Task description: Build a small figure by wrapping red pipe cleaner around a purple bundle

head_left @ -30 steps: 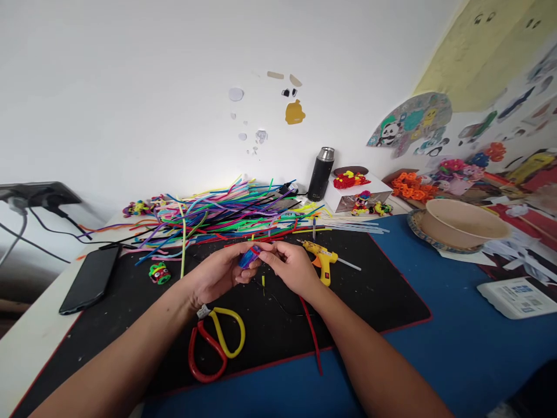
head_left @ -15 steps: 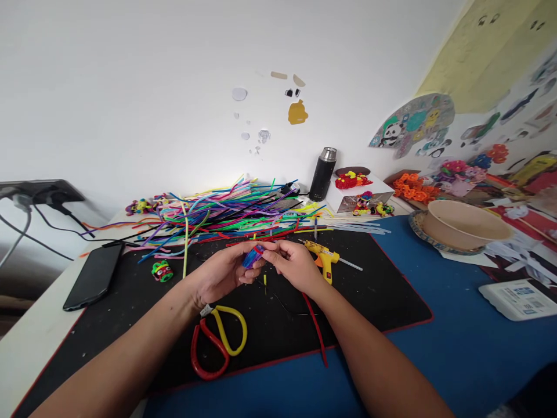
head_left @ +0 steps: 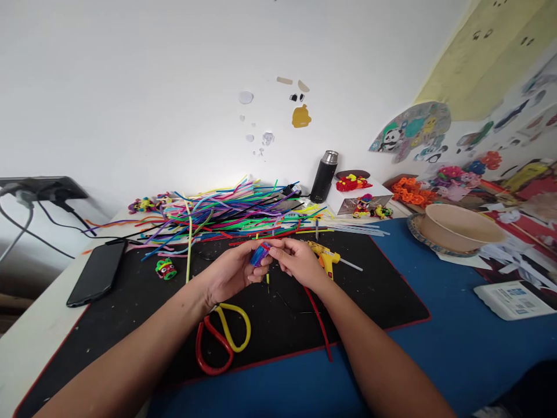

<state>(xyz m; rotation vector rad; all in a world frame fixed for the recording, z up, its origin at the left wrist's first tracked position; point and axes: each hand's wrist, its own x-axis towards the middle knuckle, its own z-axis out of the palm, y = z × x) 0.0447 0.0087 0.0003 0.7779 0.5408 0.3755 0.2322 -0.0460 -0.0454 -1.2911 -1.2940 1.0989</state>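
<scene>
My left hand (head_left: 230,271) is closed around a small blue and purple bundle of pipe cleaner (head_left: 259,256) with a bit of red at its top. Against the red end, my right hand (head_left: 299,262) pinches with thumb and index finger; whatever thin end lies between those fingertips is hidden. Below my left wrist lie scissors (head_left: 249,334) with one red and one yellow handle, their blades covered. A red pipe cleaner (head_left: 319,322) runs out from under my right wrist. Just behind that hand rests a yellow glue gun (head_left: 334,258) with a clear stick in it.
A heap of coloured pipe cleaners (head_left: 226,212) spreads along the wall. On the black mat (head_left: 369,296) sits a small green and red figure (head_left: 166,269). A phone (head_left: 96,273) lies left; a black flask (head_left: 324,178), a white box (head_left: 378,188) and a beige bowl (head_left: 463,226) stand right.
The view has shifted slightly. Both hands stay together, and the blue and purple bundle has turned a little, showing more of its side.
</scene>
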